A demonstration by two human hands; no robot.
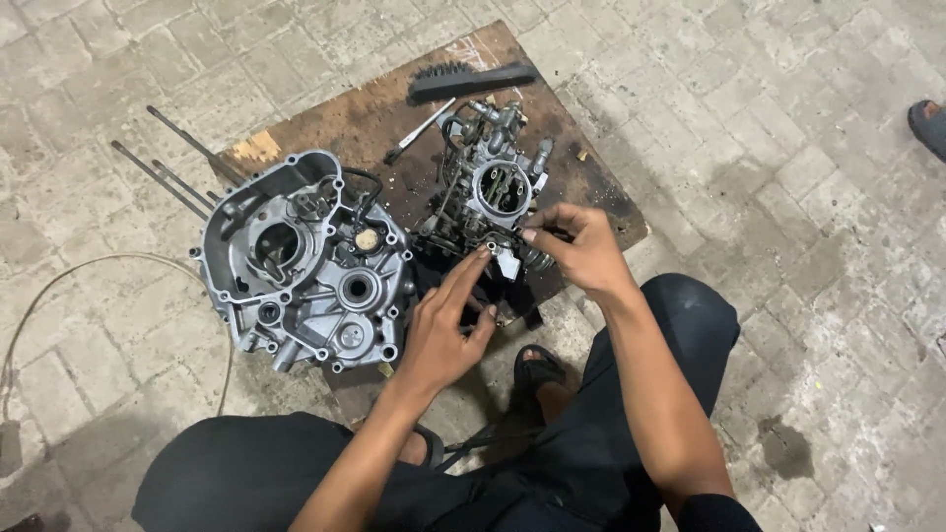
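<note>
Grip: the right hand (581, 248) pinches at the near edge of a carburettor (493, 192), thumb and fingers closed on a small metal fitting there; the left hand (441, 330) is open, its fingertips (480, 258) reaching up to touch the same spot from below.

Why held so: both hands meet on one small part — the right seems to steady it while the left feels for it, though exactly what is pinched is too small to tell.

Carburettor: it sits upright on a stained wooden board (325, 118), its round throat facing the camera, grey metal darkened with oil, and hoses and linkages clustered around it.

Placement: the board keeps the greasy parts off the paving (769, 118) (dark stains mark where oil has soaked in).

Beside it: a silver engine crankcase half (305, 266) lies flat to the left, long studs (163, 163) jutting off the board's edge.

Behind: a black brush (471, 79) and a slim screwdriver-like tool (419, 131) lie at the board's far end — within reach.

Person: squatting in dark trousers, one sandalled foot (537, 369) just below the hands.
</note>
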